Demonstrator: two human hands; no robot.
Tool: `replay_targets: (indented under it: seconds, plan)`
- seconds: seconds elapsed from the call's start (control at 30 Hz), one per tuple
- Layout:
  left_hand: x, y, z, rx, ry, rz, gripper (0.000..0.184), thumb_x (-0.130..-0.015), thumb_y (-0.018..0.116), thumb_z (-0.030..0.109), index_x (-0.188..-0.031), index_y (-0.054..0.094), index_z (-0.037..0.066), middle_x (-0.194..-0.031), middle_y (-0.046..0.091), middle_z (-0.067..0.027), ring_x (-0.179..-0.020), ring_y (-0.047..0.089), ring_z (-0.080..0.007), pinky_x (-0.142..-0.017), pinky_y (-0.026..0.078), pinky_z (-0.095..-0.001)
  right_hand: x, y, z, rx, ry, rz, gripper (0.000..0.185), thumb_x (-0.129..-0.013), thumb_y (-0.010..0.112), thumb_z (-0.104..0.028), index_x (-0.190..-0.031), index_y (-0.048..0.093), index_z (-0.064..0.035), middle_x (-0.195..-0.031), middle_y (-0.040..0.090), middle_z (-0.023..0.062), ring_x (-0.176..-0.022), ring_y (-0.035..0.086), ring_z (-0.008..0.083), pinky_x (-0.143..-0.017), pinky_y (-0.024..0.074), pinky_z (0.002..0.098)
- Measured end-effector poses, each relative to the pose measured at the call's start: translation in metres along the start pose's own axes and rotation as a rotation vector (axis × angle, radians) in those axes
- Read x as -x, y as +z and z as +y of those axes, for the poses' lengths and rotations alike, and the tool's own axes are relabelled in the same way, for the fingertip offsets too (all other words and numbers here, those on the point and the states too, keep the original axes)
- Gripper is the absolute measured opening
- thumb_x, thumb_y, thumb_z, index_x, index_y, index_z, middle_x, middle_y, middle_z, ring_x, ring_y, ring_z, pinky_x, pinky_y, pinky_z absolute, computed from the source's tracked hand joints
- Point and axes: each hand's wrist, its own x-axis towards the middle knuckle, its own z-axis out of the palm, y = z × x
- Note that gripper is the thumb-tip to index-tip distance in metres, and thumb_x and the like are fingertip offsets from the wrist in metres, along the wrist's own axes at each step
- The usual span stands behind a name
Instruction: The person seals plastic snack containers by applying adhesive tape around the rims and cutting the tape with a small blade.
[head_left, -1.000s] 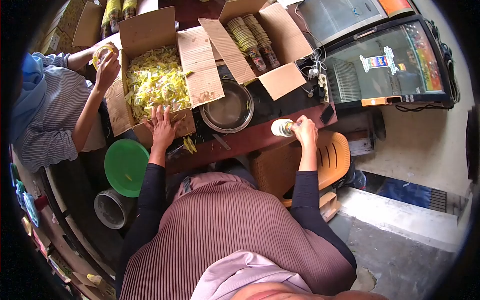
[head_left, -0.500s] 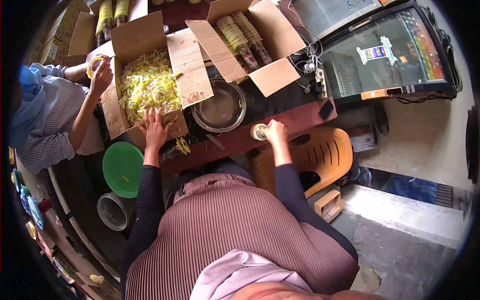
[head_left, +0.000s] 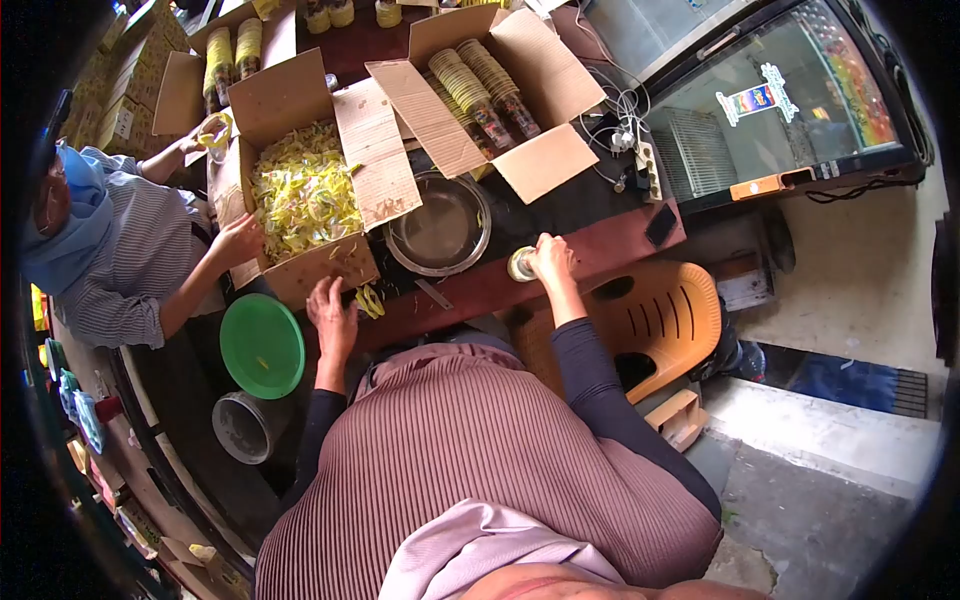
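My right hand (head_left: 552, 260) is closed around a small round cup (head_left: 521, 264) with a pale, yellowish end, held over the front edge of the table. My left hand (head_left: 333, 318) hovers just in front of the cardboard box (head_left: 318, 272), fingers bent and somewhat apart, with nothing visible in them. Small yellow packets (head_left: 308, 195) fill that box. Beside my left hand a few yellow strips (head_left: 370, 302) lie at the table edge. A steel basin (head_left: 440, 225) stands between my hands, farther back.
At left a co-worker's hand (head_left: 240, 240) is at the box rim; the other holds a clear yellowish cup (head_left: 214, 132). Another box holds stacked cups (head_left: 480, 95). A green lid (head_left: 262, 345), an orange chair (head_left: 680, 310), a phone (head_left: 660, 225) and a glass-door fridge (head_left: 780, 110) surround the table.
My left hand has drawn back from the packets to in front of the box. The co-worker's nearer hand has come down to the box rim. My right hand still holds the cup.
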Motion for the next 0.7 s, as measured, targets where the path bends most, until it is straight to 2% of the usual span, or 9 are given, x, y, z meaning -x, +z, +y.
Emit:
replay_targets:
  seconds: [0.17,0.23,0.33,0.4,0.43,0.5,0.57,0.6,0.7]
  plan:
    - [0.010,0.020,-0.016,-0.006,-0.036,-0.087,0.062,-0.074,0.074,0.013,-0.130,0.047,0.008,-0.133,0.043,-0.0169,-0.126,0.038,-0.0371,-0.105,0.030,-0.0488,0.009,-0.035,-0.012,-0.133,0.009,0.090,0.024,-0.072,0.068,-0.025,-0.088,0.064,-0.0077,-0.099,0.063,0.0212,-0.090,0.063,0.0404,-0.081,0.0511,0.0483]
    - [0.012,0.025,-0.022,0.009,-0.054,-0.103,0.063,-0.073,0.074,0.014,-0.130,0.047,0.007,-0.133,0.043,-0.0169,-0.126,0.037,-0.0377,-0.104,0.029,-0.0500,0.001,0.027,0.007,-0.067,0.004,0.010,0.026,-0.070,0.069,-0.025,-0.089,0.064,-0.0081,-0.100,0.062,0.0219,-0.092,0.063,0.0405,-0.082,0.0507,0.0494]
    - [0.013,0.025,-0.020,-0.082,-0.099,-0.163,0.069,-0.068,0.077,0.019,-0.129,0.047,0.007,-0.133,0.043,-0.0169,-0.126,0.037,-0.0368,-0.105,0.028,-0.0511,0.000,0.001,-0.009,-0.032,-0.033,-0.034,0.027,-0.069,0.069,-0.026,-0.091,0.066,-0.0100,-0.102,0.064,0.0196,-0.095,0.063,0.0401,-0.082,0.0510,0.0487]
    - [0.013,0.026,-0.020,-0.111,-0.089,-0.164,0.075,-0.067,0.079,0.017,-0.132,0.044,0.007,-0.133,0.041,-0.0169,-0.124,0.038,-0.0390,-0.101,0.033,-0.0517,-0.001,-0.018,-0.011,-0.037,-0.044,-0.098,0.029,-0.068,0.070,-0.027,-0.093,0.067,-0.0113,-0.103,0.066,0.0169,-0.092,0.065,0.0386,-0.081,0.0516,0.0477]
    - [0.011,0.023,-0.016,-0.109,-0.096,-0.161,0.075,-0.067,0.079,0.017,-0.132,0.044,0.007,-0.133,0.041,-0.0169,-0.124,0.038,-0.0390,-0.101,0.033,-0.0517,0.006,-0.032,-0.018,-0.061,-0.039,-0.023,0.028,-0.069,0.070,-0.028,-0.091,0.066,-0.0112,-0.100,0.066,0.0164,-0.091,0.065,0.0386,-0.081,0.0514,0.0479]
    - [0.008,0.013,-0.011,-0.093,-0.172,-0.276,0.080,-0.062,0.082,0.017,-0.131,0.043,0.006,-0.130,0.043,-0.0154,-0.121,0.040,-0.0367,-0.100,0.034,-0.0507,0.007,-0.030,-0.016,-0.077,-0.020,0.032,0.027,-0.072,0.070,-0.030,-0.090,0.066,-0.0107,-0.097,0.065,0.0169,-0.093,0.064,0.0394,-0.081,0.0509,0.0485]
    - [0.011,0.017,-0.012,-0.098,-0.170,-0.272,0.081,-0.061,0.082,0.017,-0.131,0.043,0.006,-0.129,0.044,-0.0149,-0.120,0.041,-0.0364,-0.099,0.034,-0.0504,0.012,-0.008,-0.006,-0.011,-0.036,-0.079,0.025,-0.074,0.069,-0.030,-0.088,0.064,-0.0095,-0.097,0.065,0.0184,-0.093,0.064,0.0398,-0.080,0.0506,0.0489]
    - [0.012,0.017,-0.012,-0.102,-0.164,-0.270,0.082,-0.060,0.083,0.016,-0.131,0.043,0.006,-0.128,0.044,-0.0144,-0.119,0.042,-0.0360,-0.098,0.035,-0.0501,0.014,-0.010,-0.011,0.003,-0.016,-0.130,0.038,-0.074,0.072,-0.037,-0.100,0.064,-0.0102,-0.105,0.063,0.0185,-0.097,0.063,0.0399,-0.083,0.0495,0.0489]
    - [0.015,0.021,-0.011,-0.132,-0.124,-0.248,0.082,-0.059,0.083,0.017,-0.130,0.043,0.007,-0.126,0.044,-0.0136,-0.119,0.041,-0.0355,-0.098,0.035,-0.0499,0.020,-0.020,-0.024,0.028,-0.042,-0.139,0.060,-0.072,0.074,-0.046,-0.118,0.058,-0.0099,-0.117,0.059,0.0169,-0.105,0.059,0.0396,-0.089,0.0468,0.0491]
